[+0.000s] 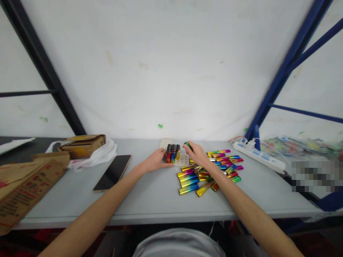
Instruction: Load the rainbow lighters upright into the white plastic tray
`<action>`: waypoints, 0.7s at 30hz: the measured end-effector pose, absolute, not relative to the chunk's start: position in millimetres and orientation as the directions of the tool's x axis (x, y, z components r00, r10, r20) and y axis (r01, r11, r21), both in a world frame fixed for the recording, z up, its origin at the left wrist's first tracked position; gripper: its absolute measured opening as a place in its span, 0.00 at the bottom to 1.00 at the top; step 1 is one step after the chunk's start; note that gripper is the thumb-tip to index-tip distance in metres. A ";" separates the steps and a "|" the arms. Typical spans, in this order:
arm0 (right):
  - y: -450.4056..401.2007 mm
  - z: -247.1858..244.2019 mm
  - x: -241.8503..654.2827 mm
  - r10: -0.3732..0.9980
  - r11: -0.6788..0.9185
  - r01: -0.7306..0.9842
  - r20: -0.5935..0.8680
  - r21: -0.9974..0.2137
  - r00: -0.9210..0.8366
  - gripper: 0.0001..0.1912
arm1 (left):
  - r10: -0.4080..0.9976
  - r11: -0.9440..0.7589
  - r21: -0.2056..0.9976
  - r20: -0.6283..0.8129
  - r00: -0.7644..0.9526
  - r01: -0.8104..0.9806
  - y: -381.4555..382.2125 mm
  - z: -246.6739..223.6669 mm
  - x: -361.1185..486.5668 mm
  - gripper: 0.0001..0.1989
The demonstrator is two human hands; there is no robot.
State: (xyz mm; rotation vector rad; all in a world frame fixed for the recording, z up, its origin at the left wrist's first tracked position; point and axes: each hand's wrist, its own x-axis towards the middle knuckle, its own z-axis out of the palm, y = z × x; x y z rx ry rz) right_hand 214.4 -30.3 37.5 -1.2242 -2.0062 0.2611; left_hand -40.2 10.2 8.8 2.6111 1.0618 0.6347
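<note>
A pale tray with round holes (184,159) lies on the table, and a block of upright lighters (171,153) with black tops and shiny red, blue and gold bodies stands at its left part. My left hand (157,160) is at the left end, its thumb along the tray's front edge and its fingers behind, closed around that end. Over the tray's right part, my right hand (197,153) pinches a dark lighter with a green sheen (188,145). Beneath and beside my right forearm lies a loose pile of shiny rainbow-coloured lighters (189,182), partly hidden by the arm.
Another pale holed tray (165,142) lies behind. To the left are a phone (113,173), a small cardboard box (83,145) on a white plastic bag (92,159) and a larger carton (32,185). A white power strip (258,157) runs along the right, by a blue frame (281,75).
</note>
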 end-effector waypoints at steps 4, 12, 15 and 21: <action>-28.5 35.6 218.2 0.769 0.606 0.699 0.505 -0.380 -0.392 0.24 | 0.711 -0.700 0.373 0.284 0.643 0.609 9.5 9.5 -39.8 0.33; -25.6 33.0 220.6 0.816 0.564 0.706 0.424 -0.429 -0.394 0.27 | 0.705 -0.706 0.381 0.301 0.642 0.597 9.8 8.7 -40.5 0.32; -25.5 31.6 219.2 0.826 0.555 0.719 0.379 -0.419 -0.417 0.25 | 0.712 -0.699 0.390 0.309 0.630 0.599 10.2 8.2 -40.7 0.32; -28.7 30.6 205.2 0.832 0.538 0.815 0.294 -0.216 -0.471 0.19 | 0.710 -0.702 0.385 0.305 0.635 0.600 10.6 7.5 -40.4 0.32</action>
